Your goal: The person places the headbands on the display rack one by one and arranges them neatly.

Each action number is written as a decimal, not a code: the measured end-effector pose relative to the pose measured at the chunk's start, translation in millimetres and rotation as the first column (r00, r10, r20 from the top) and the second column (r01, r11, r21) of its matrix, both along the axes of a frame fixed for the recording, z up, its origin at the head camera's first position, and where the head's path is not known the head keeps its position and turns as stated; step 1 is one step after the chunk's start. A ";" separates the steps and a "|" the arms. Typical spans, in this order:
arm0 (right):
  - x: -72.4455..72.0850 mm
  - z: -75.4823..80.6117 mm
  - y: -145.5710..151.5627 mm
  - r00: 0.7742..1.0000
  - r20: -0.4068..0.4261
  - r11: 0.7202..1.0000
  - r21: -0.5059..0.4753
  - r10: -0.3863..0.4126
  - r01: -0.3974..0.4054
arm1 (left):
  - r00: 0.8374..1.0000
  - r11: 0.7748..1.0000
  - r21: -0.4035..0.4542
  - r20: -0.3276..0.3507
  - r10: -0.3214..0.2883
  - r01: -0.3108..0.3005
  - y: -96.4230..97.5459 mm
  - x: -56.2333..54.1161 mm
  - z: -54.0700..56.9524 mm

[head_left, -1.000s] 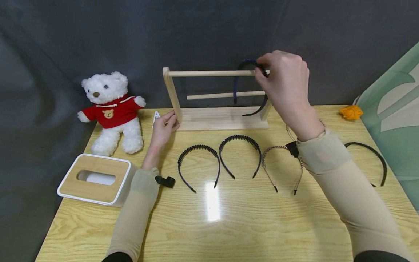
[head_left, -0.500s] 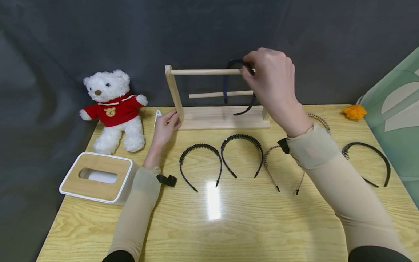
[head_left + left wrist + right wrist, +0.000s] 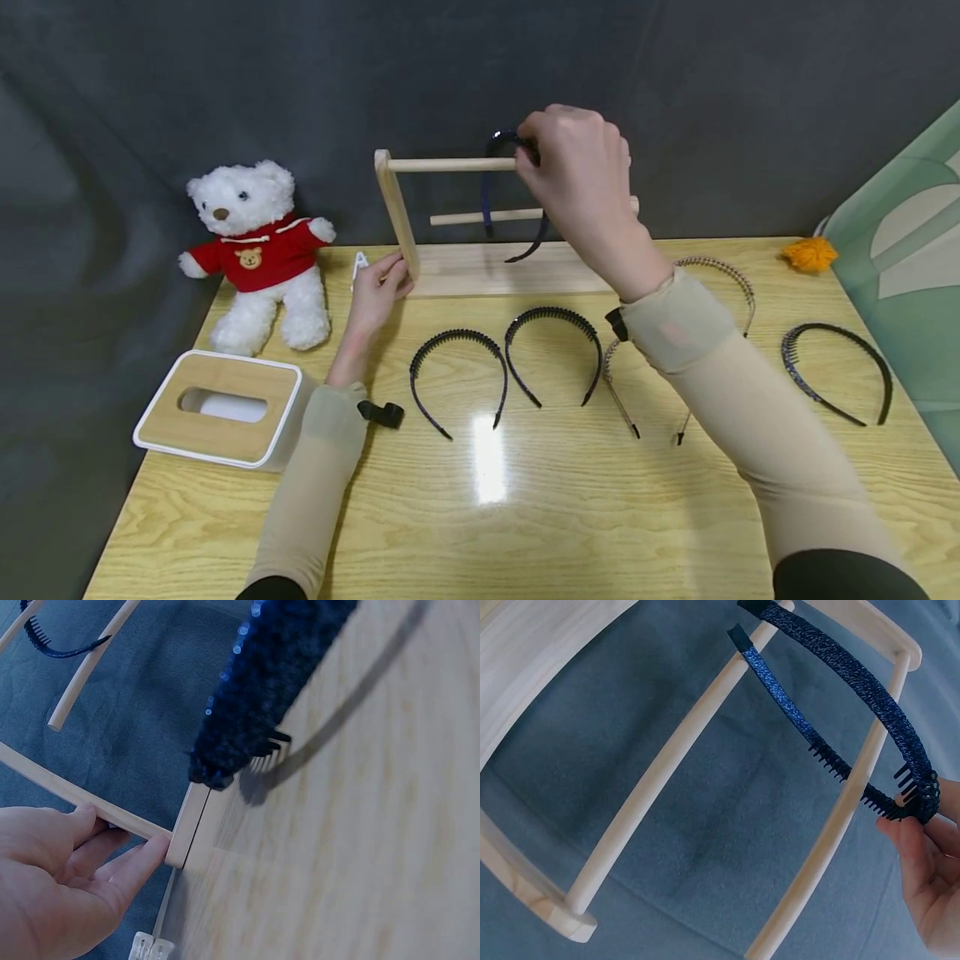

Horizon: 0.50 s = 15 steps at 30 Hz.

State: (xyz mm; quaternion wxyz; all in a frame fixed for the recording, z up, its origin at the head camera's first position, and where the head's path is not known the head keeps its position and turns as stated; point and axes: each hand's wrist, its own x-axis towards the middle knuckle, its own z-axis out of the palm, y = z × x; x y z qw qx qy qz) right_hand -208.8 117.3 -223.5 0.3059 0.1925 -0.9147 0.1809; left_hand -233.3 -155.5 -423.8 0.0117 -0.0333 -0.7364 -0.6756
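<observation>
My right hand [image 3: 577,171] pinches the toothed crown of a dark blue glittery headband [image 3: 866,694]. In the right wrist view the headband straddles the upper rod [image 3: 817,859] of a wooden rack [image 3: 465,271], with its ends hanging near the lower rod [image 3: 667,765]. In the head view the crown is a little above the upper rod. My left hand [image 3: 378,287] grips the rack's left upright [image 3: 97,802] near the base, thumb on one side and fingers on the other. Part of the rack's right end is hidden behind my right hand and forearm.
In front of the rack lie two dark toothed headbands [image 3: 459,335] [image 3: 551,313], two pinkish braided ones [image 3: 622,406] [image 3: 738,279] and a black one [image 3: 873,358]. A teddy bear [image 3: 255,258] and tissue box [image 3: 153,408] stand left. An orange fluffy thing [image 3: 810,254] lies right.
My right hand has moved left along the upper rod with the dark blue headband. The left hand stays on the rack's upright.
</observation>
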 end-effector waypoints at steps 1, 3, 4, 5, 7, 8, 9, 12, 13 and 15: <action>-0.8 -0.1 -1.8 1.000 0.004 1.000 0.002 0.000 0.000 | 1.000 1.000 0.001 0.000 0.000 0.000 0.0 0.2 0.1; -2.1 -0.3 -5.2 1.000 0.014 1.000 0.005 0.005 -0.005 | 1.000 1.000 -0.001 0.002 0.001 -0.001 0.0 0.8 -0.1; -2.6 -0.3 -6.6 1.000 0.021 1.000 0.006 0.007 -0.007 | 1.000 1.000 -0.005 0.004 0.002 -0.002 0.0 1.1 -0.2; -2.8 -0.3 -7.9 1.000 0.025 1.000 0.008 0.009 -0.009 | 1.000 1.000 -0.007 0.007 0.004 -0.004 0.1 1.4 -0.2; -2.9 0.3 -9.8 1.000 0.025 1.000 0.012 0.010 -0.010 | 1.000 1.000 -0.006 0.011 0.004 -0.004 0.3 2.0 -0.3; -2.6 0.8 -10.6 1.000 0.021 1.000 0.013 0.011 -0.012 | 1.000 1.000 -0.005 0.013 0.003 -0.003 0.5 2.2 -0.1; -2.3 1.6 -11.4 1.000 0.016 1.000 0.012 0.013 -0.013 | 1.000 1.000 -0.004 0.014 0.002 -0.002 0.7 2.3 0.1; -1.3 4.3 -14.1 1.000 -0.003 1.000 0.009 0.016 -0.016 | 1.000 1.000 0.006 0.014 0.002 -0.002 1.7 2.3 1.2; -1.0 5.2 -15.1 1.000 -0.006 1.000 0.006 0.017 -0.017 | 1.000 1.000 0.005 0.013 0.002 -0.002 2.0 2.3 1.7; -0.6 6.7 -17.7 1.000 -0.006 1.000 0.001 0.021 -0.021 | 1.000 1.000 0.007 0.013 0.003 -0.003 2.3 2.5 2.5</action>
